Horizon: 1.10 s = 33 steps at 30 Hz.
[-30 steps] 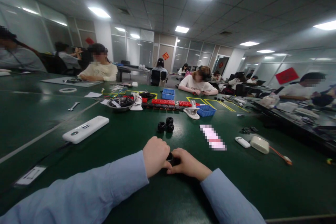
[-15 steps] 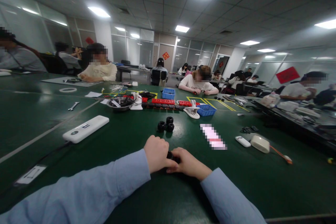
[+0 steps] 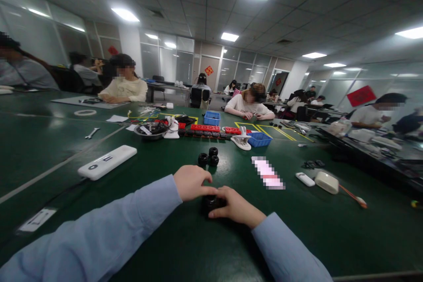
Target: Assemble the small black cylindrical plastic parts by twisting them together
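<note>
A small black round part (image 3: 211,203) rests on the green table (image 3: 165,246) close in front of me. My right hand (image 3: 236,206) curls around its right side and grips it. My left hand (image 3: 191,182) lies just left of the part, fingers bent over its top, fingertips touching it. Both arms wear light blue sleeves. A cluster of three similar black round parts (image 3: 209,157) sits on the table a short way beyond my hands.
A white power strip (image 3: 106,162) lies at left. A pixelated pink card (image 3: 267,172), a small white device (image 3: 305,179) and a beige case (image 3: 327,182) lie at right. Blue bins (image 3: 259,139), red blocks (image 3: 205,128) and a bowl (image 3: 150,131) stand farther back. Other people sit around.
My left hand has lifted and shifted left and away from me, loosening from a fist over the part. The black part shows more between the hands. My right hand barely moved.
</note>
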### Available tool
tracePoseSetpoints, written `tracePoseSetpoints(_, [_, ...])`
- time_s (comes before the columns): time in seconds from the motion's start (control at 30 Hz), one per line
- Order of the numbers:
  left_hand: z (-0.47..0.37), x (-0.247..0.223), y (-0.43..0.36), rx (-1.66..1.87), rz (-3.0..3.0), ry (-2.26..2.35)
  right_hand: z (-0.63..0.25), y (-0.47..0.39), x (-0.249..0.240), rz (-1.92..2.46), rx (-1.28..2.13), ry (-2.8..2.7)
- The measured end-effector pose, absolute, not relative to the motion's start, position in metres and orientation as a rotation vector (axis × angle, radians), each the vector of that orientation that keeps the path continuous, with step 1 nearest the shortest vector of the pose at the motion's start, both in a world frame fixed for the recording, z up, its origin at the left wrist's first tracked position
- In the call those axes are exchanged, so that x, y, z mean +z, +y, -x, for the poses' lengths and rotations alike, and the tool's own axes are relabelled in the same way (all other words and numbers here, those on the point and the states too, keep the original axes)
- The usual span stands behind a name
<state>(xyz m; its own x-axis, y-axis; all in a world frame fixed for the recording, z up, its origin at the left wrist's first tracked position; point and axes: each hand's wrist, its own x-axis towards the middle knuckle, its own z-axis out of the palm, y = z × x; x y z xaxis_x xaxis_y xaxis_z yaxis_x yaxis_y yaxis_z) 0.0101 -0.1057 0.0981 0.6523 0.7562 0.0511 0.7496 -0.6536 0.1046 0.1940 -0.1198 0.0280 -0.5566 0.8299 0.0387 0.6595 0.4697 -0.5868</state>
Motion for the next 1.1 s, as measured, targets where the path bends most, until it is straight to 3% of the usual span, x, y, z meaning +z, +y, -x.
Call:
tracePoseSetpoints(0.13, [-0.003, 0.102, -0.098, 0.097, -2.837, 0.807, -0.193, -0.119, 0.028, 1.202, 0.762, -2.418])
tracePoseSetpoints(0.27, [-0.003, 0.102, -0.094, 0.002, -2.868, 0.621, -0.193, -0.121, 0.03, 1.257, 0.744, -2.417])
tracePoseSetpoints(1.1, [-0.01, 0.093, -0.089, -0.035, -2.889, 0.742, -0.194, -0.12, 0.028, 1.274, 0.718, -2.432])
